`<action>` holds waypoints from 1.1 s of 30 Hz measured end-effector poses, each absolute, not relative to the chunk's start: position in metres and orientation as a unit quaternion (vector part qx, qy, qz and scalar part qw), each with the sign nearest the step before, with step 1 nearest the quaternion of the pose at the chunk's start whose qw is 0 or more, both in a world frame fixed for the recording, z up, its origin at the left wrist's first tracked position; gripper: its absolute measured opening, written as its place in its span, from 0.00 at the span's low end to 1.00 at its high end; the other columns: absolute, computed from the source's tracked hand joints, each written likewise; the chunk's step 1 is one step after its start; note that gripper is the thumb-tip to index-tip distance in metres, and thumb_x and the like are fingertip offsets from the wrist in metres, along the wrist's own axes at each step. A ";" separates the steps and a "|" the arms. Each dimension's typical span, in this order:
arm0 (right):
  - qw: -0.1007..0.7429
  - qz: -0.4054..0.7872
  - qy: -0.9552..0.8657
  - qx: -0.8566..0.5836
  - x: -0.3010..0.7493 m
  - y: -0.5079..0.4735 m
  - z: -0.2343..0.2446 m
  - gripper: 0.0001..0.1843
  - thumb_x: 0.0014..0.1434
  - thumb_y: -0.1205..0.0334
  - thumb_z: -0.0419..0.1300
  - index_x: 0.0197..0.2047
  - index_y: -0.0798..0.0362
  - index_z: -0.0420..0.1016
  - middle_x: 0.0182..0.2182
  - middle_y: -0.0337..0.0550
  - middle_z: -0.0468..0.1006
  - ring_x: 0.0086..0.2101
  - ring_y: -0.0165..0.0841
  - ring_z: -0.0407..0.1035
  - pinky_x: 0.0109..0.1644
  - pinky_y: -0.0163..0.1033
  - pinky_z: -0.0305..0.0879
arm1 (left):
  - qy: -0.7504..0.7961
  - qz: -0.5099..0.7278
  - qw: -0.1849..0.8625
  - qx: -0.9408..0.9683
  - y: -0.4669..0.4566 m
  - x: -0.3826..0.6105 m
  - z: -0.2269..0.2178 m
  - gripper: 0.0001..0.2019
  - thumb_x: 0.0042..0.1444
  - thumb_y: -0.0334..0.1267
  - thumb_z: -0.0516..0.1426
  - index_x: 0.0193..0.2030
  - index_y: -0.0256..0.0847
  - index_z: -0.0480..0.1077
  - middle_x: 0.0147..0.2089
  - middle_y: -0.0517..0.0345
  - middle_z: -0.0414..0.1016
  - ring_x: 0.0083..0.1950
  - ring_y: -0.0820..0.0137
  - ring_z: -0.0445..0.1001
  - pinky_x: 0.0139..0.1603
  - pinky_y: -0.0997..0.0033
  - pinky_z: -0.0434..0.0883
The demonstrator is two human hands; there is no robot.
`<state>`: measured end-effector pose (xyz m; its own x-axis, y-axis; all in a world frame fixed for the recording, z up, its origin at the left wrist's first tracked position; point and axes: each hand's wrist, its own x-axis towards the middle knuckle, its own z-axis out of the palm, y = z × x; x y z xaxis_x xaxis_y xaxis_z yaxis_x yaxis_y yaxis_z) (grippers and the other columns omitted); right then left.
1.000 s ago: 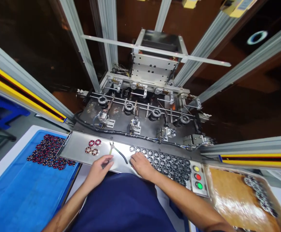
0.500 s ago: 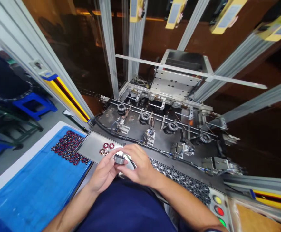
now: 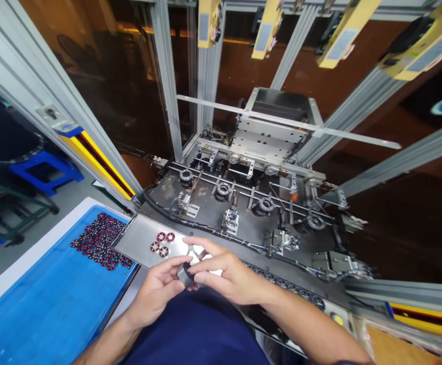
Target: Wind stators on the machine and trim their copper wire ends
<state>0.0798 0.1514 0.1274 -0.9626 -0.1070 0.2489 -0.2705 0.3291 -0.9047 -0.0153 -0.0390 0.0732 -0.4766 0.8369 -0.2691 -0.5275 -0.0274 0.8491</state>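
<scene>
Clasping a gray cylinder [image 3: 184,276], left hand [image 3: 154,288] curled round it, right hand [image 3: 231,276] touching it, pinch unclear

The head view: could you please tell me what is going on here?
A person's left grip holds a grey ring, with the right grip at its opening. Four small red and copper-coloured wheels lie on the metal tray ahead. Many similar wheels sit in the blue tray to the left.

metal shelf [image 3: 139,239] | four reddish rings [image 3: 161,236], left | dark rings [image 3: 290,288], right | blue tray [image 3: 53,289] | clustered red-and-black rings [image 3: 101,239]
</scene>
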 end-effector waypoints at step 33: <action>-0.087 0.193 -0.968 -0.135 -0.057 0.360 0.020 0.16 0.65 0.57 0.58 0.53 0.55 0.71 0.52 0.49 0.73 0.49 0.38 0.71 0.53 0.50 0.70 | 0.709 0.601 0.360 0.079 -0.054 -0.054 0.020 0.20 0.55 0.48 0.62 0.51 0.38 0.74 0.45 0.47 0.82 0.45 0.61 0.81 0.49 0.62 0.77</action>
<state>-0.0575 0.3599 0.0200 -0.9482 0.2282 -0.2209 0.2956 0.8886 -0.3507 -0.0543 -0.0537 0.0202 -0.7286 0.5444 -0.4156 -0.3214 0.2642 0.9094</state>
